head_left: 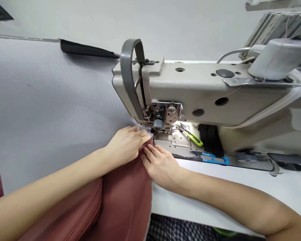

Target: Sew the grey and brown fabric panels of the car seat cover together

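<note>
A light grey sewing machine (190,90) spans the head view from the centre to the right. Just left of its needle area, my left hand (128,143) is closed on the grey fabric (65,110) where it meets the reddish-brown leather (125,197). My right hand (160,164) lies on the leather's right edge, close to the fingers of my left hand, with its own fingers pressed together. The leather hangs down toward me with a stitched seam running along it. The needle tip is hidden behind the machine's parts.
Yellow-green thread snips (193,136) lie on the machine bed, right of the needle area. Blue-handled snips (215,158) rest near the bed's front edge, by a black strap (211,140). A white table (230,201) extends in front.
</note>
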{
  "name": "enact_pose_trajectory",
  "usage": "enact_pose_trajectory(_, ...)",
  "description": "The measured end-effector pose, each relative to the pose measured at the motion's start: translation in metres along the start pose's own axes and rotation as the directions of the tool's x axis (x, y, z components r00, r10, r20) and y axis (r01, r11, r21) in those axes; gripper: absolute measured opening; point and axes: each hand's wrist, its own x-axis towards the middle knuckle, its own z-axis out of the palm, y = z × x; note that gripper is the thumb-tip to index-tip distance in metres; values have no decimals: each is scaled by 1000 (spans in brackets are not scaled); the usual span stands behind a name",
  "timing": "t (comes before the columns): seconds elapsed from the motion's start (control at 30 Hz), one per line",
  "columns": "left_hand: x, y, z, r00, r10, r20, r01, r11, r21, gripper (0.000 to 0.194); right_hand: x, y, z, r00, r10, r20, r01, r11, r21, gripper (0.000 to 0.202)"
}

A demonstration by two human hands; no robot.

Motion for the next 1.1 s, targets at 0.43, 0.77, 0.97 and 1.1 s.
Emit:
enact_pose_trajectory(0.43,22,21,-15,987,-74,141,72,997,21,27,10,14,-8,991,94,99,-99,994,48,24)
enact_pose_trajectory(0.77,-2,17,-1,997,-65,43,60,992,113,29,9,16,-41,935,-239,264,191,962,194,33)
enact_pose_trajectory(0.97,17,18,-23,973,-128,193,125,992,27,33,3,-2,-33,950,-193,248,153,974,169,34)
enact_pose_trajectory(1.1,23,22,-28,958,-126,258,133,991,-12,37,3,-3,-23,966,-169,198,129,971,204,30)
